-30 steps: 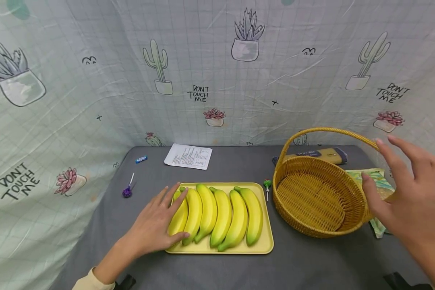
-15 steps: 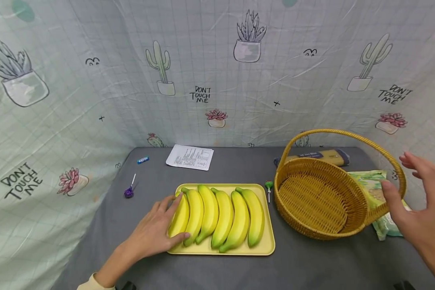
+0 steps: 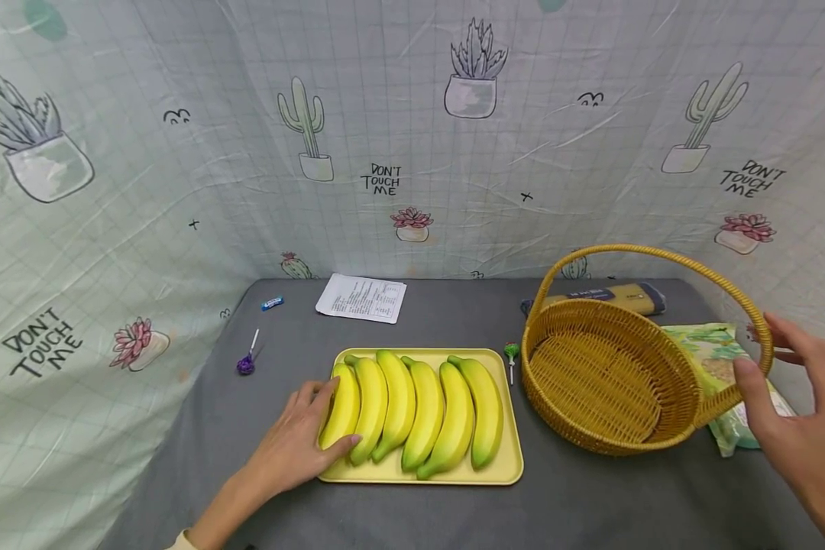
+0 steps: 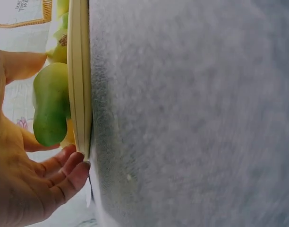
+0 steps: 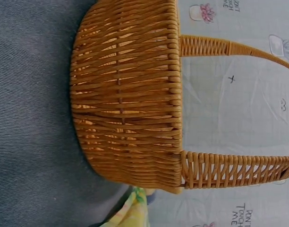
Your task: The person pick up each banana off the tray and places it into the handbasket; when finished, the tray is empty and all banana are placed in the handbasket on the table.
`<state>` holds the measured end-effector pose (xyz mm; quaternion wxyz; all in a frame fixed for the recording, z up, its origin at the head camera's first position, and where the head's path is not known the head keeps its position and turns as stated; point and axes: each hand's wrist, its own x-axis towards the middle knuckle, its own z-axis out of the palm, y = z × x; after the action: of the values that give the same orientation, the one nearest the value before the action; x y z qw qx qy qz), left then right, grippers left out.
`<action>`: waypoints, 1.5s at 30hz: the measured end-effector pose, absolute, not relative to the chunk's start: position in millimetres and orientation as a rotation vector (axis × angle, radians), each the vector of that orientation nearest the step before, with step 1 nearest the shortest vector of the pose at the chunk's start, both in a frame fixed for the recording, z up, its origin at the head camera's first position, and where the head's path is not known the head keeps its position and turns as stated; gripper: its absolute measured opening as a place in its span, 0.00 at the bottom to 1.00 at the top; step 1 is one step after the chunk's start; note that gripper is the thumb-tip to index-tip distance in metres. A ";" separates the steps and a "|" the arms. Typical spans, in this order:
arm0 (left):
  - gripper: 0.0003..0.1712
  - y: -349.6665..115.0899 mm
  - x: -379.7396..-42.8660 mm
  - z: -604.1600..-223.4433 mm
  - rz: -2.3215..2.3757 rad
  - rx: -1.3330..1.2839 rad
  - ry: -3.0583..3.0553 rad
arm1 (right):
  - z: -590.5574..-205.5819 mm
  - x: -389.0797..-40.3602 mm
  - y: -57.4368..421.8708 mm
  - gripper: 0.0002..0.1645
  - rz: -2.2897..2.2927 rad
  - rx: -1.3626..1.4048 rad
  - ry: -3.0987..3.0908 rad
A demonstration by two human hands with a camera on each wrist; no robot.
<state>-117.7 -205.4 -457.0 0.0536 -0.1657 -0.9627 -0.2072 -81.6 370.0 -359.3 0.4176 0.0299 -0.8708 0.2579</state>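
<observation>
Both hands have settled lower: one about a banana, one about the basket's handle.
The left hand (image 3: 296, 428) has dropped beside the leftmost banana (image 3: 342, 409) at the left edge of the yellow tray (image 3: 513, 462); its fingers are parted loosely around the fruit, with no firm hold showing. The right hand (image 3: 811, 405) has come in lower, thumb and fingers spread either side of the handle (image 5: 234, 171), likely within grasp; contact is unclear. The basket (image 3: 594, 374) stands right of the tray, a green lollipop (image 3: 511, 351) in the gap, a patterned bag (image 3: 708, 355) close behind; tabletop (image 3: 419, 523) shows in front, leaving room nearer the person.
</observation>
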 end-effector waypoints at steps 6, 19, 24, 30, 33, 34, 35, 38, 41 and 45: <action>0.47 -204.5 -116.8 -456.7 -0.708 -0.498 -2.944 | -362.7 -84.6 368.3 0.35 0.699 0.116 -2.146; 0.40 -192.5 -119.2 -446.1 -0.555 -0.415 -2.944 | -373.2 -77.8 371.2 0.27 0.716 -0.058 -2.127; 0.39 -195.4 -122.7 -446.1 -0.539 -0.393 -2.928 | -374.6 -78.4 372.2 0.30 0.786 -0.038 -2.127; 0.37 -201.3 -127.3 -443.6 -0.571 -0.402 -2.946 | -375.6 -78.5 372.3 0.30 0.828 -0.031 -2.119; 0.36 -204.0 -129.0 -441.8 -0.597 -0.410 -2.940 | -375.0 -78.3 371.9 0.29 0.845 -0.028 -2.122; 0.36 -204.8 -129.5 -441.0 -0.603 -0.407 -2.935 | -375.1 -78.0 371.9 0.29 0.849 -0.029 -2.125; 0.36 -205.7 -130.0 -440.2 -0.609 -0.403 -2.929 | -375.1 -77.6 372.0 0.29 0.858 -0.028 -2.126; 0.37 -207.5 -131.5 -437.5 -0.609 -0.386 -2.879 | -376.1 -76.6 371.6 0.28 0.865 -0.042 -2.135; 0.38 -207.5 -134.2 -434.1 -0.613 -0.388 -2.814 | -375.9 -76.7 371.1 0.28 0.884 -0.052 -2.139; 0.38 -202.9 -137.7 -425.8 -0.639 -0.417 -2.755 | -375.6 -77.1 370.5 0.27 0.897 -0.075 -2.148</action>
<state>-137.7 -202.9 -425.8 0.1408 -0.1444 -0.9541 -0.2214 -77.1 370.5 -375.6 0.3950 -0.0294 -0.8473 0.3539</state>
